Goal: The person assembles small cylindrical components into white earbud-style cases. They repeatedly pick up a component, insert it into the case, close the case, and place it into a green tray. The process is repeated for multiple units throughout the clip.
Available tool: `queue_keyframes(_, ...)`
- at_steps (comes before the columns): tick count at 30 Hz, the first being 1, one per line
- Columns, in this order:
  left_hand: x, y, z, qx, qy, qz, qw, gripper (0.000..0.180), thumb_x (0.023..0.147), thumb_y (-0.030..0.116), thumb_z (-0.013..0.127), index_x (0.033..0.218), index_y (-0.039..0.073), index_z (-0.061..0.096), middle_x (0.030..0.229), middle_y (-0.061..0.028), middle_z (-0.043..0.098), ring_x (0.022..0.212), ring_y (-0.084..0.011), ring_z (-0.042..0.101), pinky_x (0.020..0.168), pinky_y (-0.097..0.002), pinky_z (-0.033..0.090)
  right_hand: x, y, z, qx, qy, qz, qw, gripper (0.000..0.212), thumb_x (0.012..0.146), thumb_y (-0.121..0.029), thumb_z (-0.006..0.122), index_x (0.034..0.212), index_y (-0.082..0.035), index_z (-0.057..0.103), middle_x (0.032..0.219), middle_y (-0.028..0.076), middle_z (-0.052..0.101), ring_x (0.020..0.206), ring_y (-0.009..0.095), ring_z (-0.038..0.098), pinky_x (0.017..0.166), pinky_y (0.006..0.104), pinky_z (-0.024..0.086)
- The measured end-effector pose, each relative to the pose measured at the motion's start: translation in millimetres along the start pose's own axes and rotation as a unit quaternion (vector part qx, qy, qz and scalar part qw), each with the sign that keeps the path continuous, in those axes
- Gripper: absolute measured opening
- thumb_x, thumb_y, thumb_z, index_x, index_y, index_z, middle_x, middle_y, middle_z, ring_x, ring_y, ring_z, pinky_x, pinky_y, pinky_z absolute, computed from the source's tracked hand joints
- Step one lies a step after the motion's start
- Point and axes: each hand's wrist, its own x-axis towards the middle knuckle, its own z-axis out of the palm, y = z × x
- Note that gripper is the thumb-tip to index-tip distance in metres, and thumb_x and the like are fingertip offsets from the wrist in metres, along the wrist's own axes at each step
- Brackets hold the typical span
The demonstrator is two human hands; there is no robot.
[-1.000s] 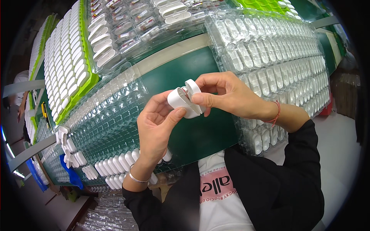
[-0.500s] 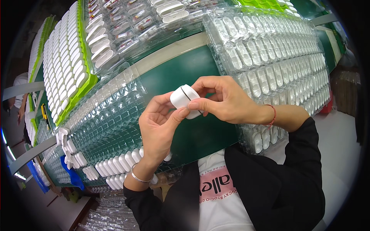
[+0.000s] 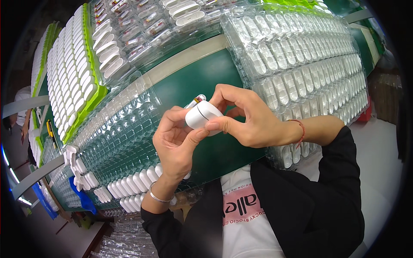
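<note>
White plastic case (image 3: 202, 115) sits pinched between both hands above the green desk (image 3: 202, 77): left hand (image 3: 176, 144) fingers brace its underside, right hand (image 3: 247, 118) fingers clamp the top, steadying it over clear blister trays (image 3: 124, 129).

Case (image 3: 202, 115) between both hands, above mat (image 3: 202, 79), trays (image 3: 301, 64) either side.

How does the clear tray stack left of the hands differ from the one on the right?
The left clear tray stack has mostly empty pockets, with white cases only along its near edge; the right clear tray stack has a white case in nearly every pocket. The left hand is over the left stack's edge, while the right hand reaches in front of the right one. Both are clear moulded pocket trays on the green table.
</note>
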Motion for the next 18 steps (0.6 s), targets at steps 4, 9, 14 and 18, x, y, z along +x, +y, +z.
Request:
queue_keyframes(4, -2.7, 1.5, -3.5, -0.049, 0.003, -0.033, 0.998, 0.036, 0.08, 0.0, 0.076, 0.11, -0.001, 0.057, 0.104, -0.0054, 0.061, 0.1, -0.0148, 0.061, 0.089, -0.0303, 0.049, 1.0, -2.6, -2.5, 0.126, -0.043, 0.069, 0.989, 0.019, 0.094, -0.017, 0.066, 0.099, 0.0, 0.057, 0.089, 0.006, 0.063, 0.077, 0.009, 0.061, 0.063, 0.0246, 0.052)
queue_keyframes(9, -4.8, 4.3, -11.1, -0.112, 0.001, -0.111, 0.987, 0.037, 0.081, 0.006, 0.078, 0.111, 0.0, 0.058, 0.103, -0.0056, 0.063, 0.1, -0.0152, 0.062, 0.089, -0.0309, 0.05, 5.1, -6.0, -6.5, 0.206, -0.072, 0.114, 0.969, 0.024, 0.095, -0.022, 0.063, 0.102, 0.001, 0.058, 0.089, 0.006, 0.065, 0.076, 0.009, 0.06, 0.058, 0.0236, 0.05)
queue_keyframes(14, -3.7, 10.7, -8.6, -0.127, 0.011, -0.133, 0.983, 0.047, 0.084, 0.009, 0.075, 0.124, -0.001, 0.053, 0.11, -0.009, 0.064, 0.106, -0.0181, 0.061, 0.092, -0.0338, 0.051, 10.6, -6.2, -11.7, 0.173, -0.066, 0.121, 0.975, 0.026, 0.097, -0.02, 0.062, 0.112, 0.0, 0.057, 0.095, 0.004, 0.064, 0.081, 0.008, 0.061, 0.062, 0.0219, 0.052)
queue_keyframes(18, -2.1, 12.1, 0.2, -0.074, 0.051, -0.066, 0.994, 0.054, 0.09, 0.006, 0.068, 0.138, 0.002, 0.043, 0.121, -0.0126, 0.06, 0.113, -0.0199, 0.058, 0.095, -0.0353, 0.05, 9.5, -5.9, -7.9, -0.049, 0.054, -0.069, 0.995, 0.023, 0.088, -0.017, 0.07, 0.103, -0.002, 0.062, 0.089, 0.005, 0.059, 0.079, 0.014, 0.059, 0.061, 0.0267, 0.048)
